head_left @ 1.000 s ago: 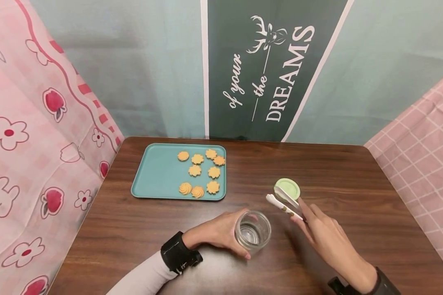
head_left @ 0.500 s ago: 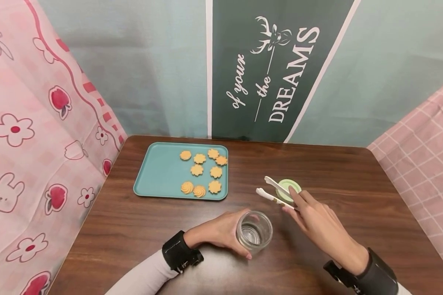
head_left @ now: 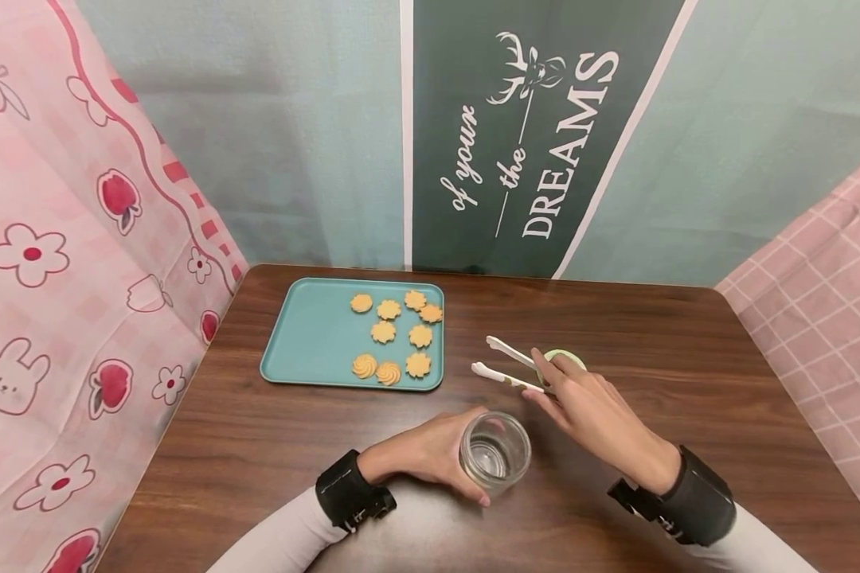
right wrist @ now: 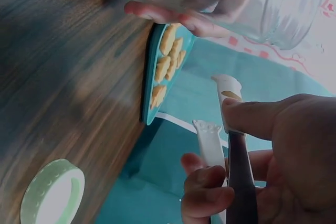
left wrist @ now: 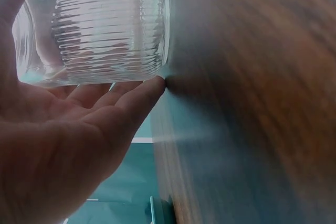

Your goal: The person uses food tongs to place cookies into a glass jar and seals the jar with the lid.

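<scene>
Tongs (head_left: 505, 364) in right hand (head_left: 591, 414) – tips point toward tray (head_left: 308, 342).

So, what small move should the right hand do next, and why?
Probably carry the tongs left to the cookies on the tray. The right hand holds them open and empty above the table, and the left hand holds the empty jar.

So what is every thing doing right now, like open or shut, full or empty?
Glass jar: upright, lid off, empty, held by left hand.
Green lid: lying flat on table.
White tongs: open, empty, held by right hand.
Teal tray: holds nine cookies.
</scene>
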